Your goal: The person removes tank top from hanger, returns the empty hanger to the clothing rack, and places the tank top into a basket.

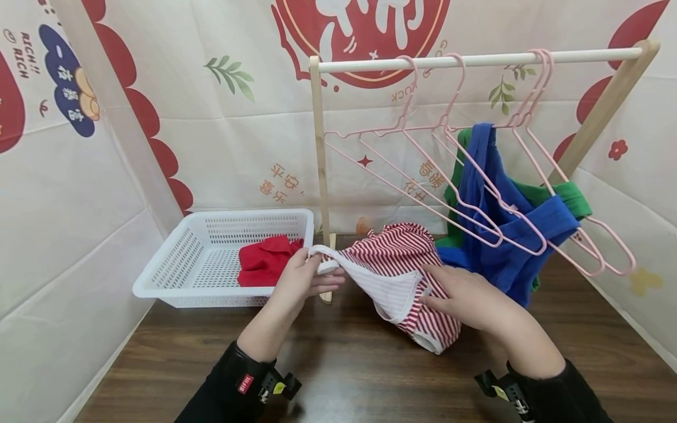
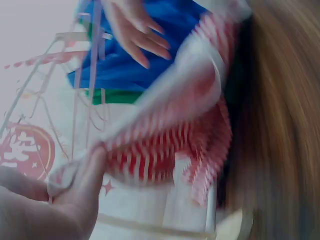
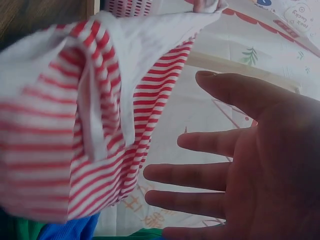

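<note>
A red-and-white striped garment point(image 1: 402, 252) with white trim hangs slantwise in front of the rack, low over the table. My left hand point(image 1: 296, 279) pinches one end of its white trim between thumb and fingers, beside the basket. My right hand point(image 1: 471, 296) is at the garment's other side, and in the head view its fingertips overlap the stripes. The right wrist view shows that hand point(image 3: 280, 150) with fingers straight and spread, and a gap between them and the striped cloth point(image 3: 100, 190). The left wrist view is blurred.
A white plastic basket point(image 1: 153, 282) at left contains a red cloth point(image 1: 267, 261). Several pink hangers point(image 1: 370, 167) hang from the rack's white rod point(image 1: 486, 60). A blue garment point(image 1: 481, 170) and a green garment point(image 1: 573, 200) hang at right. Printed fabric walls enclose the wooden table point(image 1: 349, 376).
</note>
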Motion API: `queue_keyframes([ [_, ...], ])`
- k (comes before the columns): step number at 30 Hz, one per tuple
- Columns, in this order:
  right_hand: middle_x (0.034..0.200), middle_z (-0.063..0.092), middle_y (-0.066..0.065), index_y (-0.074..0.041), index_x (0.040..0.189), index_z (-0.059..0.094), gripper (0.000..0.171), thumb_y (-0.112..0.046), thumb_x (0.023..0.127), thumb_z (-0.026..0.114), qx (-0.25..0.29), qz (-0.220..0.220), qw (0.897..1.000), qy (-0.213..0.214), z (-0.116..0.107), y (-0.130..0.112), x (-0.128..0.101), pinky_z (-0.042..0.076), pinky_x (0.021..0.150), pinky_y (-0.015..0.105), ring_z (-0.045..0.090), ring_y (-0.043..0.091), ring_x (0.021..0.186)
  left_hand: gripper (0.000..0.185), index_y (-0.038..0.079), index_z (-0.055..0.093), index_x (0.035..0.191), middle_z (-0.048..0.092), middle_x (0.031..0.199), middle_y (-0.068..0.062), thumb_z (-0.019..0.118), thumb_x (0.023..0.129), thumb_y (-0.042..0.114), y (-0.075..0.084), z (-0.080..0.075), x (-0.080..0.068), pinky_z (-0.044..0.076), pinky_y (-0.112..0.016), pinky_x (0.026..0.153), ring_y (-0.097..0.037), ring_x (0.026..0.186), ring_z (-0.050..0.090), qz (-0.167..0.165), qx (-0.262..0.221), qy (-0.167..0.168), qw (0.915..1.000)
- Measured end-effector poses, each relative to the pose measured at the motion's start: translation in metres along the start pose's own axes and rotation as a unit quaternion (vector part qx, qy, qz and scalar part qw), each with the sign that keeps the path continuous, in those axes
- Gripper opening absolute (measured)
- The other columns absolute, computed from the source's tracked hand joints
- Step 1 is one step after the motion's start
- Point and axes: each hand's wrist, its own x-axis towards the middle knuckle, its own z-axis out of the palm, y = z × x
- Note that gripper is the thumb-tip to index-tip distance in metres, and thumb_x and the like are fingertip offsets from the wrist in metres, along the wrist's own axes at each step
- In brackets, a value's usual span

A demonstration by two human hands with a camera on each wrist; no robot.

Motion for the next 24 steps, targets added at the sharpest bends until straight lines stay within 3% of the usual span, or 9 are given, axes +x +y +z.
queue_keyframes([
  [4,0.131,0.054,0.026,0.0,0.139,0.048,0.064,-0.041,0.093,0.063,-0.002,0.003,1.0,-0.004,0.0,0.0,0.001,0.039,0.098,0.06,0.05,0.043,0.121,0.026,0.001,0.041,0.128,0.061,0.117,-0.022,0.039,0.106,0.013,0.006,0.002,0.0,0.055,-0.045,0.08,-0.039,0.098,0.067,-0.011,-0.121,0.006,0.9926],
  [9,0.132,0.053,0.026,0.0,0.14,0.047,0.067,-0.045,0.093,0.062,-0.003,0.012,1.0,-0.011,0.0,0.001,0.002,0.038,0.098,0.06,0.049,0.044,0.122,0.021,0.003,0.044,0.124,0.055,0.117,-0.016,0.037,0.106,0.013,0.017,0.003,-0.003,0.052,-0.049,0.085,-0.038,0.106,0.064,0.023,-0.201,-0.006,0.9794],
  [17,0.136,0.051,0.026,-0.001,0.143,0.044,0.07,-0.047,0.093,0.061,-0.003,0.015,1.0,-0.014,0.0,0.003,0.001,0.037,0.099,0.062,0.047,0.044,0.125,0.036,0.0,0.033,0.141,0.048,0.136,-0.02,0.033,0.107,0.013,0.049,0.003,-0.021,0.049,-0.051,0.091,-0.039,0.119,0.055,0.092,-0.246,-0.029,0.9646],
  [21,0.135,0.052,0.025,-0.002,0.142,0.046,0.074,-0.053,0.091,0.06,-0.014,0.009,1.0,-0.004,0.002,0.004,0.002,0.038,0.097,0.062,0.048,0.044,0.123,0.035,-0.001,0.031,0.139,0.047,0.137,-0.022,0.03,0.107,0.012,0.061,0.003,-0.026,0.049,-0.051,0.092,-0.038,0.121,0.054,0.138,-0.251,-0.027,0.9577],
  [24,0.135,0.051,0.025,-0.002,0.141,0.047,0.075,-0.055,0.09,0.06,-0.027,0.005,1.0,0.004,0.004,0.004,0.003,0.038,0.096,0.063,0.047,0.045,0.124,0.028,0.0,0.038,0.132,0.05,0.132,-0.021,0.031,0.107,0.011,0.063,0.004,-0.024,0.048,-0.051,0.093,-0.038,0.12,0.055,0.153,-0.243,-0.02,0.9578],
])
